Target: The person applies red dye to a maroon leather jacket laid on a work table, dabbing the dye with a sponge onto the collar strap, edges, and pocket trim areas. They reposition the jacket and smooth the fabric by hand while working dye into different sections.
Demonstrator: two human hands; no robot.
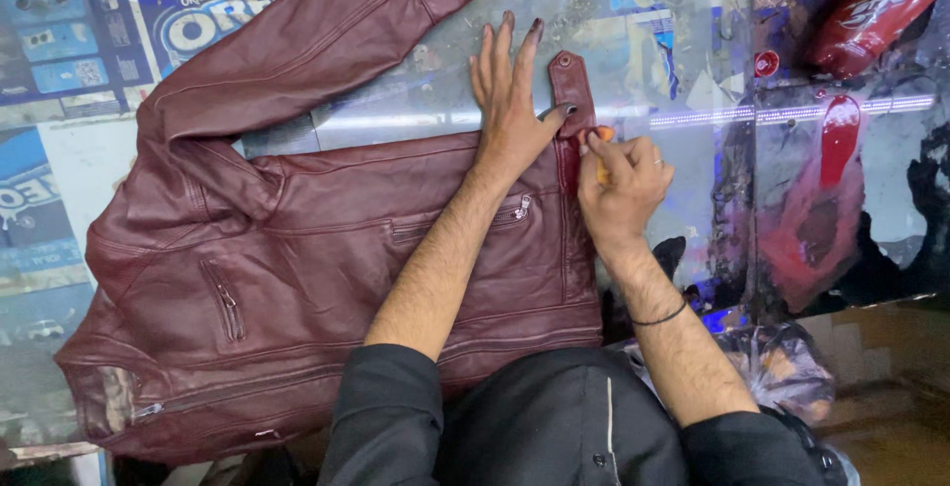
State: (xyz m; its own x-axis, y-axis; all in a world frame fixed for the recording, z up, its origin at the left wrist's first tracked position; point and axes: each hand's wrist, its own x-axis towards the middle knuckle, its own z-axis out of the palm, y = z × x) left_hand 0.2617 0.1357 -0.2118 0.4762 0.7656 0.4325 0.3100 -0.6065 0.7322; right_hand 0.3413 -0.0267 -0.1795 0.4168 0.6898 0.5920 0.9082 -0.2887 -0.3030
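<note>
A maroon leather jacket (pixel 327 248) lies spread flat on a glass-topped table (pixel 693 70), seen from above, one sleeve (pixel 297 41) bent up toward the far edge. Both forearms reach forward from dark rolled-up sleeves, bare from the elbow. The left hand (pixel 510 110) lies palm down with fingers straight and slightly fanned, pointing away from the person; it presses flat on the jacket's upper edge, grasping nothing, and its thumb stretches to the right to pin a small tab (pixel 572 90) with a snap that sticks out from the jacket onto the glass. The fingertips look stained dark. The right hand (pixel 623 184) sits just beside it, knuckles up and wrist bent, fingers curled tight around a small orange thing (pixel 601 137) that it holds against the jacket's edge just below the tab; what the thing is cannot be told. A thin black band (pixel 661 316) circles the right wrist. Red-stained objects (pixel 841 130) lie farther right on the table.
</note>
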